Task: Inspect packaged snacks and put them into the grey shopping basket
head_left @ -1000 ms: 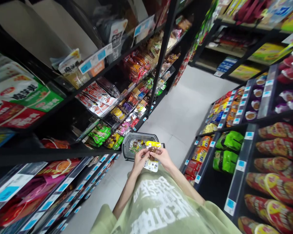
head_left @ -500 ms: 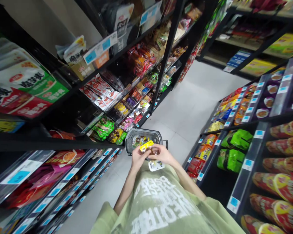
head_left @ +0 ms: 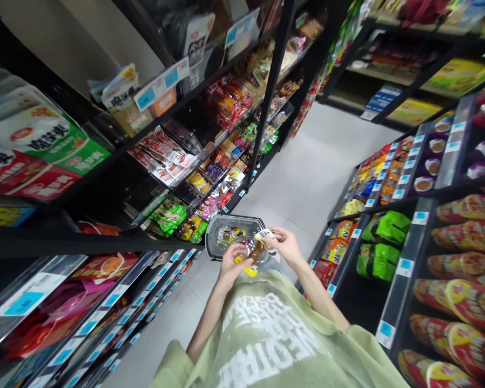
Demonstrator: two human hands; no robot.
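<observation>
A small yellow, white and clear snack packet (head_left: 257,250) with brown food inside is held between both hands in front of my green shirt. My left hand (head_left: 233,264) pinches its lower yellow end. My right hand (head_left: 286,245) grips its upper white end. Just beyond the hands a grey mesh shopping basket (head_left: 226,222) with a few packets in it sits on the pale floor of the aisle.
Black shelving (head_left: 117,161) full of snack packets runs along the left, with blue price tags on its edges. On the right stand shelves (head_left: 404,237) with green packs and red noodle bowls. The grey tiled aisle floor (head_left: 319,172) stretches ahead to more shelves.
The packet has been turned over between the hands: its white end went from low near my shirt to up and right, the yellow end down left. My right hand moved right.
</observation>
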